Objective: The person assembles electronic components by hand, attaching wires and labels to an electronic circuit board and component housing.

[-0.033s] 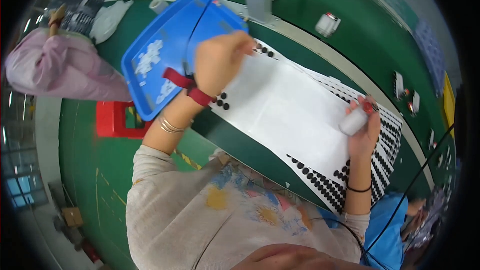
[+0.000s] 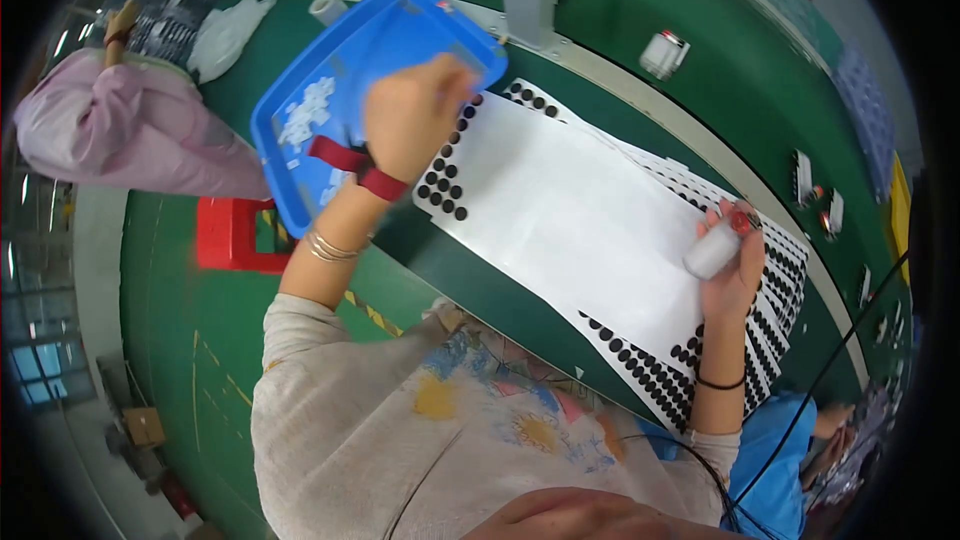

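Gripping a small white cylindrical part, my right hand (image 2: 735,265) was closed around it near the far right end of the white sheet (image 2: 590,220), with a red bit showing at the top of the cylinder (image 2: 715,250) by my fingertips. My left hand (image 2: 410,120) rested at the other end of the sheet, fingers curled down over its corner where the sheet met the blue tray (image 2: 300,180); whether that grip pinched anything I could not tell, since the back of the hand hid the fingertips. The sheet lay slantwise across the green worktop (image 2: 740,70), its middle bare white and both ends lined with rows of black round dots (image 2: 445,185). The blue tray sat just beyond my left hand, holding a scatter of small white pieces (image 2: 305,115). A red band (image 2: 350,165) circled my left wrist, with thin bangles (image 2: 325,245) lower on the forearm, and a dark band (image 2: 720,382) was on my right wrist. Farther across the worktop stood a small white device (image 2: 663,52). A red stool (image 2: 232,233) stood on the floor to my left, and a person in a pink garment (image 2: 120,130) was beside it.
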Motion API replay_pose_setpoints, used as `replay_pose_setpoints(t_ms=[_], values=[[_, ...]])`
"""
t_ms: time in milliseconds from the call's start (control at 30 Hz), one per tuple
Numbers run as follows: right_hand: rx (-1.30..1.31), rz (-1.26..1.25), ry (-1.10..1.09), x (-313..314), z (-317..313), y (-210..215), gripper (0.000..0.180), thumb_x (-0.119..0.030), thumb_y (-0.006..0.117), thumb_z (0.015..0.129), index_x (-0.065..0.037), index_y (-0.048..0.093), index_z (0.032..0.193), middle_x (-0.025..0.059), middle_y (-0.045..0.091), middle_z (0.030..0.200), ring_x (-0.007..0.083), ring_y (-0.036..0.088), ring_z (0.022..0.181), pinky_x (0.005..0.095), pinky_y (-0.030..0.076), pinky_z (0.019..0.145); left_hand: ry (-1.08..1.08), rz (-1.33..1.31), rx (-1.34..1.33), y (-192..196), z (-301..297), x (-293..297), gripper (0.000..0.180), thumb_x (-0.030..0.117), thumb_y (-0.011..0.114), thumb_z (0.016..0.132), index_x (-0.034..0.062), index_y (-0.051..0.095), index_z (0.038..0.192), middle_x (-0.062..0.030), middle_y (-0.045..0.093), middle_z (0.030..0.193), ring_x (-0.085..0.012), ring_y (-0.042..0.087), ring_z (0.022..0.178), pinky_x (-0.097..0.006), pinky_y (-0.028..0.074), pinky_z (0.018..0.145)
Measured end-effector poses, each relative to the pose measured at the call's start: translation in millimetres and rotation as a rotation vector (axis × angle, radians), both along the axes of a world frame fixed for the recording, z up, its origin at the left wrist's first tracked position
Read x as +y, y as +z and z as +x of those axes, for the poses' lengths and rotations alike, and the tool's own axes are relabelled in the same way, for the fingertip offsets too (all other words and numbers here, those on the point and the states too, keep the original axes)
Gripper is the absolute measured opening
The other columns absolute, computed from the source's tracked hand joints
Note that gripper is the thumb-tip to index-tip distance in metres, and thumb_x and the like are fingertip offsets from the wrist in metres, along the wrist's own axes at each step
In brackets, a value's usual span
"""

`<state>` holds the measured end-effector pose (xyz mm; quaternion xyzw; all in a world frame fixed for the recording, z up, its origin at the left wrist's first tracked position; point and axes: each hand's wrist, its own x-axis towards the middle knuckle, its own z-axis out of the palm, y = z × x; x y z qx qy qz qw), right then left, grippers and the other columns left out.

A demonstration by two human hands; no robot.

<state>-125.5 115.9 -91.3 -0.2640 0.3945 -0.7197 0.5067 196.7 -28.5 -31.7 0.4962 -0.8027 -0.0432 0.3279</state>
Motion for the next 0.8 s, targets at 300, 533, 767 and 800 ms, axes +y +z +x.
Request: replay_pose_setpoints(t_ms=[300,533,767,800], values=[[0.035,0.020,0.101,-4.5,0.3,4.6,0.043,-0.033,0.052,0.088,0.000,0.045,0.114,0.0169,0.056,0.105,0.0239,0.058,0.087,0.0370,0.049,0.078,0.377,-0.010,-0.598,-24.6,175.2,-55.6,0.015,0.020,0.065,0.072,0.0137,0.064,0.085,-0.0073,0.064,0.081,-0.0260,0.060,0.080,-0.037,0.048,0.065],[0.047,-0.038,0.145,-6.0,4.8,7.6,0.037,-0.027,0.050,0.089,0.000,0.046,0.113,0.0177,0.056,0.105,0.0252,0.058,0.090,0.0377,0.048,0.080,0.317,0.197,-0.752,-17.3,168.0,-74.7,0.015,0.018,0.063,0.073,0.0132,0.064,0.087,-0.0058,0.063,0.083,-0.0252,0.058,0.084,-0.036,0.047,0.072],[0.101,-0.010,0.168,-3.2,6.9,14.5,0.031,-0.021,0.048,0.090,0.000,0.047,0.112,0.0184,0.057,0.105,0.0269,0.059,0.093,0.0381,0.048,0.083,0.230,0.096,-0.636,-2.4,137.9,-61.1,0.012,0.021,0.060,0.078,0.0114,0.065,0.083,-0.0050,0.062,0.074,-0.0230,0.059,0.068,-0.033,0.047,0.060],[0.094,-0.002,0.161,-2.2,7.4,16.2,0.030,-0.020,0.049,0.089,0.000,0.047,0.111,0.0190,0.057,0.105,0.0264,0.059,0.092,0.0377,0.047,0.083,0.202,0.082,-0.492,-1.8,125.8,-58.1,0.013,0.021,0.058,0.081,0.0101,0.065,0.084,-0.0051,0.061,0.072,-0.0203,0.059,0.064,-0.031,0.046,0.056]])
